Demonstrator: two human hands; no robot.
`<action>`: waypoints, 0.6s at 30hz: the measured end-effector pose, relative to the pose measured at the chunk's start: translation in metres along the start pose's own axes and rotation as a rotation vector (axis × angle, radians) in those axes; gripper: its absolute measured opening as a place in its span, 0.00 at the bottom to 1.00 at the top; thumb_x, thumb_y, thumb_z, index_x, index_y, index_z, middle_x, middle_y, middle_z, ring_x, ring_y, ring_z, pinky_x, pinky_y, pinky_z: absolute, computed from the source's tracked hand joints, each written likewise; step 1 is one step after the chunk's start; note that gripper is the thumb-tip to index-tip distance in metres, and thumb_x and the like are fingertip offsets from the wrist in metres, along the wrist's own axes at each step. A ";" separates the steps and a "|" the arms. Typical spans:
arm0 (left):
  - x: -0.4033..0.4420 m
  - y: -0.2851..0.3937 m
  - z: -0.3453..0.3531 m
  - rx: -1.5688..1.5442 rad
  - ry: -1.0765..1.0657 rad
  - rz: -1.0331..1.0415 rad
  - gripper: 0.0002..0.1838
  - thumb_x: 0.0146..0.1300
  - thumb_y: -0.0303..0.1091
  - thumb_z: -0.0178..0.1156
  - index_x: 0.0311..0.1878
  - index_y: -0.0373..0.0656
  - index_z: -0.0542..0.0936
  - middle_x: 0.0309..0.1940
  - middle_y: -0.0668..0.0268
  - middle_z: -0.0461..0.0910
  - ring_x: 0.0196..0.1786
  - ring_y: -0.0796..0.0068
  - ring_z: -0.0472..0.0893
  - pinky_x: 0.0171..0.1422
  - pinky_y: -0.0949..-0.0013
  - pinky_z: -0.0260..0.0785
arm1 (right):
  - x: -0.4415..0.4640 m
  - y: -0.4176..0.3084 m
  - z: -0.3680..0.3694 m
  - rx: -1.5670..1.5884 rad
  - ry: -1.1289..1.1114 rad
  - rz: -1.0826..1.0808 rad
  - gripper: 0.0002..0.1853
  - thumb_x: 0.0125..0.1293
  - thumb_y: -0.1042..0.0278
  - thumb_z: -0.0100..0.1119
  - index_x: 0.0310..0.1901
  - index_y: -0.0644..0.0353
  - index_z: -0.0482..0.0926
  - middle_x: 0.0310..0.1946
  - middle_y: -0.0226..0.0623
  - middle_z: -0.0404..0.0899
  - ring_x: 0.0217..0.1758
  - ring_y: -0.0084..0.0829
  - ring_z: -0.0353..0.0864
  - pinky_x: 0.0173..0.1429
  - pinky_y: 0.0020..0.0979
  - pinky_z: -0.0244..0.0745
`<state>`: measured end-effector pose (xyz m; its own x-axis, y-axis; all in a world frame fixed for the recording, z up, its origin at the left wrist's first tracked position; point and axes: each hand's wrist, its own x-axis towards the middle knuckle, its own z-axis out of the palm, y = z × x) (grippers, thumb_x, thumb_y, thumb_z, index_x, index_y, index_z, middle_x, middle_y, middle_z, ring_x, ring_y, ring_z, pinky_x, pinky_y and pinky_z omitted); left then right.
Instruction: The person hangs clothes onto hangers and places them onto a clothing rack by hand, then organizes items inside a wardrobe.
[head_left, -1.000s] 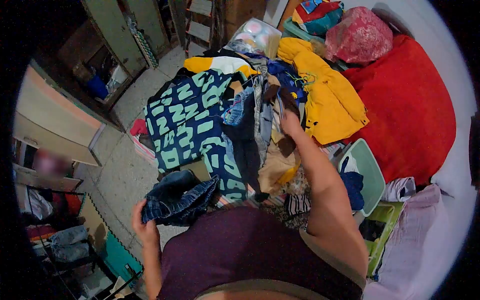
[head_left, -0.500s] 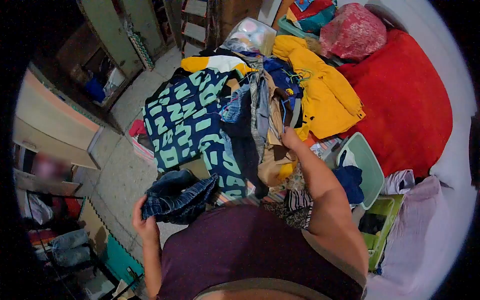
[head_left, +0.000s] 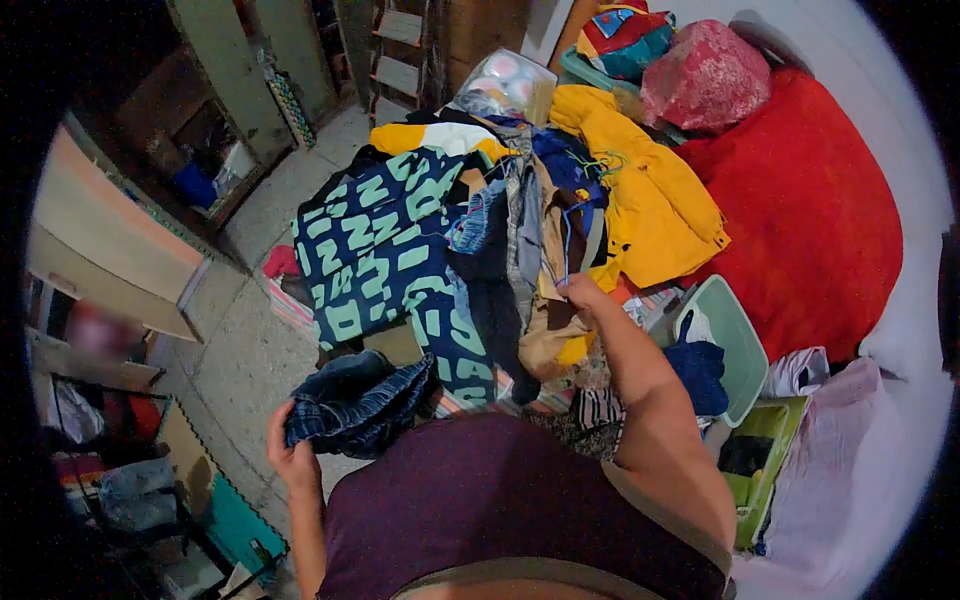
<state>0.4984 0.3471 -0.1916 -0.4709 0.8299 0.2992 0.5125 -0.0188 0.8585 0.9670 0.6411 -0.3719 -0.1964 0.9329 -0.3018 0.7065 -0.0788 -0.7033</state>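
Note:
My left hand is closed on the edge of a bunched pair of dark blue jeans, held in front of my body. Over the clothes pile, my right hand pinches the lower end of a thin blue clothes hanger. Beneath that hand hangs a beige and brown garment. Left of it lie a grey garment and a navy cloth with mint letters. A yellow jacket rests beyond my right hand.
A pale green tub with clothes and a lime green crate stand at my right. Behind them is a big red cloth. A ladder is at the back, and a rack with folded clothes at lower left.
The view has shifted slightly, so the pile sits a little lower. My right hand has moved slightly at the hanger; my left hand keeps hold of the jeans.

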 end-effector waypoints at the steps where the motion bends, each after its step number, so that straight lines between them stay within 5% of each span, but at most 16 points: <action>1: -0.002 -0.001 -0.002 0.015 0.003 0.008 0.23 0.44 0.16 0.46 0.48 0.33 0.74 0.44 0.58 0.75 0.48 0.68 0.75 0.56 0.70 0.64 | 0.015 0.031 0.008 0.000 0.002 -0.040 0.12 0.55 0.66 0.60 0.22 0.65 0.71 0.18 0.36 0.73 0.25 0.30 0.74 0.30 0.32 0.68; 5: -0.004 0.010 -0.005 0.038 -0.001 -0.012 0.24 0.42 0.17 0.45 0.47 0.33 0.75 0.44 0.58 0.76 0.47 0.67 0.75 0.55 0.69 0.64 | 0.008 0.009 0.010 0.457 0.010 0.228 0.13 0.58 0.66 0.55 0.19 0.60 0.71 0.15 0.30 0.69 0.21 0.24 0.72 0.23 0.25 0.65; 8: -0.006 0.009 -0.006 0.076 0.025 -0.027 0.24 0.43 0.18 0.46 0.47 0.34 0.75 0.44 0.58 0.76 0.48 0.67 0.75 0.55 0.69 0.65 | 0.017 0.022 0.017 0.830 0.288 0.102 0.12 0.62 0.65 0.49 0.23 0.59 0.71 0.16 0.29 0.69 0.20 0.24 0.73 0.20 0.25 0.66; 11: -0.008 0.006 -0.010 0.055 0.037 -0.028 0.23 0.44 0.18 0.47 0.48 0.34 0.75 0.44 0.58 0.76 0.48 0.67 0.75 0.56 0.69 0.65 | -0.002 -0.025 -0.001 1.021 0.418 0.231 0.11 0.65 0.64 0.44 0.29 0.60 0.69 0.19 0.31 0.70 0.20 0.26 0.75 0.20 0.26 0.70; 14: -0.008 0.006 -0.008 0.057 0.071 -0.048 0.23 0.44 0.19 0.48 0.48 0.34 0.75 0.45 0.57 0.76 0.49 0.67 0.75 0.56 0.69 0.64 | -0.005 -0.025 -0.025 0.755 0.253 0.105 0.08 0.66 0.66 0.43 0.33 0.61 0.67 0.22 0.33 0.71 0.21 0.28 0.76 0.22 0.26 0.73; 18: -0.007 0.002 -0.011 -0.003 0.084 -0.080 0.24 0.43 0.19 0.47 0.48 0.33 0.74 0.46 0.57 0.76 0.50 0.68 0.75 0.57 0.70 0.63 | -0.022 -0.002 -0.038 0.194 0.497 -0.112 0.10 0.65 0.68 0.45 0.28 0.64 0.68 0.20 0.36 0.70 0.18 0.30 0.74 0.22 0.28 0.71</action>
<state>0.4943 0.3353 -0.1872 -0.5690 0.7789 0.2637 0.4687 0.0437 0.8823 0.9957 0.6343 -0.3401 0.1153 0.9893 0.0890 0.5518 0.0107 -0.8339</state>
